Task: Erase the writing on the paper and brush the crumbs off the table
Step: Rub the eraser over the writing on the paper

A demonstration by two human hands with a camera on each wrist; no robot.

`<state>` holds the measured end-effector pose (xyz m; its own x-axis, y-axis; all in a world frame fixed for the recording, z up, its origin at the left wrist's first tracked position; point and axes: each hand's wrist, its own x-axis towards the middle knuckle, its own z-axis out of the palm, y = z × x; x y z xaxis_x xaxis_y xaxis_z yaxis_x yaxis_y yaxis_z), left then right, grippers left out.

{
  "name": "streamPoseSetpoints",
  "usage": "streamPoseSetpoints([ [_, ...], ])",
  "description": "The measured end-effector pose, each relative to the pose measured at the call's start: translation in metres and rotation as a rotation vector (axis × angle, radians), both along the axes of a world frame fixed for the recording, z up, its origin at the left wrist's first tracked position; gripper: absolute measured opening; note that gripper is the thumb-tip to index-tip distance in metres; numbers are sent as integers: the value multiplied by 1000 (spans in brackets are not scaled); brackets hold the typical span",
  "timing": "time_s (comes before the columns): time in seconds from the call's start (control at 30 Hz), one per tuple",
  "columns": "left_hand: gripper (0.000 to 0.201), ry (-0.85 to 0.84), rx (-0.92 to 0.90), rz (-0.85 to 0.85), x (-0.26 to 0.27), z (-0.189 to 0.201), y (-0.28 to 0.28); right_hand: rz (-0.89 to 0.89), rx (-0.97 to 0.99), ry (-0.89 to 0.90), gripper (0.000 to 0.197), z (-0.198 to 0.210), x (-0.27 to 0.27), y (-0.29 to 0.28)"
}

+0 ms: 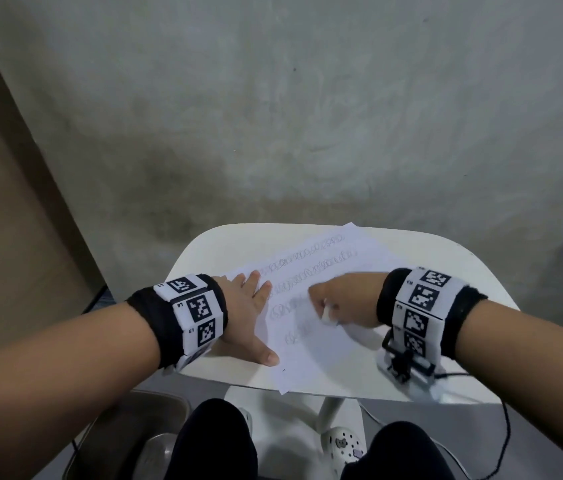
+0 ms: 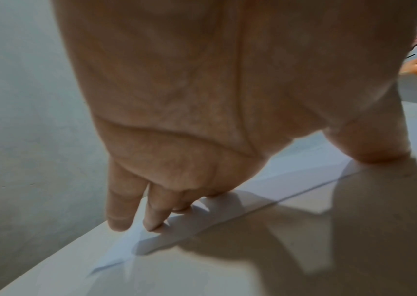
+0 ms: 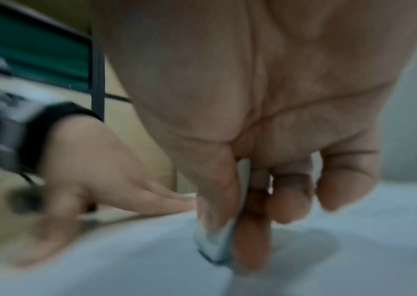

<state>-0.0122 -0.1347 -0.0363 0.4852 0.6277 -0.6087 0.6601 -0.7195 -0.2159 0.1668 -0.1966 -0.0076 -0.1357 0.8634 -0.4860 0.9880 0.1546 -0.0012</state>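
Note:
A white sheet of paper (image 1: 321, 348) with rows of looped pencil writing (image 1: 311, 271) lies at an angle on the small white table (image 1: 217, 247). My left hand (image 1: 250, 311) lies flat on the paper's left edge, fingers spread straight and pressing down; the left wrist view shows its fingertips (image 2: 154, 225) on the paper (image 2: 288, 180). My right hand (image 1: 337, 301) pinches a white eraser (image 1: 327, 313) between thumb and fingers over the middle rows. In the blurred right wrist view the eraser (image 3: 215, 243) touches the paper (image 3: 329, 270).
The table stands against a grey wall (image 1: 307, 116). A metal basin (image 1: 141, 431) sits on the floor at the lower left. My knees (image 1: 217, 445) and a white clog (image 1: 344, 448) are under the table's near edge. A black cable (image 1: 505, 434) hangs at the right.

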Motion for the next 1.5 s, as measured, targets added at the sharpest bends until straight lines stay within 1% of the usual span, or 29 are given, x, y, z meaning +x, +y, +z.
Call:
streamPoseSetpoints([
  [0.07, 123, -2, -7, 7, 0, 0, 0, -19, 94, -58, 27, 2, 9, 4],
  [0.1, 123, -2, -10, 7, 0, 0, 0, 13, 113, -94, 30, -1, 7, 2],
  [0.17, 123, -3, -13, 5, 0, 0, 0, 68, 49, -40, 28, -9, -1, -4],
  [0.2, 123, -4, -13, 4, 0, 0, 1, 46, 10, -18, 23, -8, -2, -6],
  [0.23, 123, -5, -14, 3, 0, 0, 1, -5, 27, -18, 20, -5, 3, -3],
  [0.3, 123, -10, -16, 8, 0, 0, 1, -83, 140, -82, 21, 3, 11, 0],
  [0.33, 123, -12, -17, 10, 0, -1, 1, -80, 177, -125, 21, 2, 9, -2],
  [0.37, 123, -15, -13, 6, -1, -1, 1, -47, 171, -146, 24, -3, 1, -5],
  [0.43, 124, -27, 7, -4, -1, -2, 1, 20, 75, -94, 34, -13, -18, -12],
  [0.47, 124, -36, 18, -11, -1, -2, 2, 20, 53, -81, 33, -13, -22, -11],
  [0.57, 122, -66, 19, -39, 1, 2, 5, -77, 151, -107, 15, -4, -10, 2],
  [0.6, 123, -78, 5, -53, 2, 2, 7, -78, 156, -126, 17, -4, -9, 4],
  [0.67, 126, -99, -22, -71, 5, 2, 14, -21, 82, -126, 31, -5, -18, 1],
  [0.7, 128, -106, -33, -69, 7, 1, 17, 0, 46, -98, 30, -5, -22, -2],
  [0.77, 131, -101, -47, -56, 8, 0, 20, -28, 29, -57, 13, 0, -22, 2],
  [0.8, 131, -96, -51, -49, 9, 0, 21, -64, 53, -77, 10, 3, -22, 4],
  [0.83, 132, -96, -53, -44, 10, 0, 20, -67, 74, -122, 16, 6, -24, 4],
  [0.9, 134, -105, -59, -42, 11, 1, 19, -19, 34, -181, 49, 3, -34, 1],
  [0.93, 134, -111, -63, -39, 12, 1, 19, 22, -6, -166, 54, 0, -39, -1],
  [0.97, 134, -113, -68, -37, 12, 2, 19, 33, -21, -119, 47, -1, -40, -1],
  [1.0, 133, -106, -73, -33, 12, 3, 18, 20, -9, -73, 35, -1, -37, 2],
  [1.03, 132, -98, -76, -28, 12, 4, 18, -15, 26, -58, 24, 2, -33, 4],
  [1.07, 132, -94, -77, -26, 12, 4, 17, -33, 69, -78, 19, 5, -30, 4],
  [1.13, 132, -101, -78, -23, 13, 3, 16, 16, 106, -76, 26, 5, -36, 0],
  [1.2, 133, -116, -60, -29, 13, 2, 15, 112, 49, -15, 32, 5, -48, -8],
  [1.27, 131, -116, -64, -34, 12, 3, 15, 93, 33, 18, 29, 5, -44, -2],
  [1.33, 130, -105, -75, -27, 11, 4, 15, 21, 82, 0, 27, 8, -38, 4],
  [1.47, 131, -108, -39, -35, 13, 2, 15, 113, 29, 49, 18, 4, -54, -8],
  [1.5, 131, -104, -41, -37, 13, 3, 15, 97, 29, 50, 13, 5, -52, -7],
])
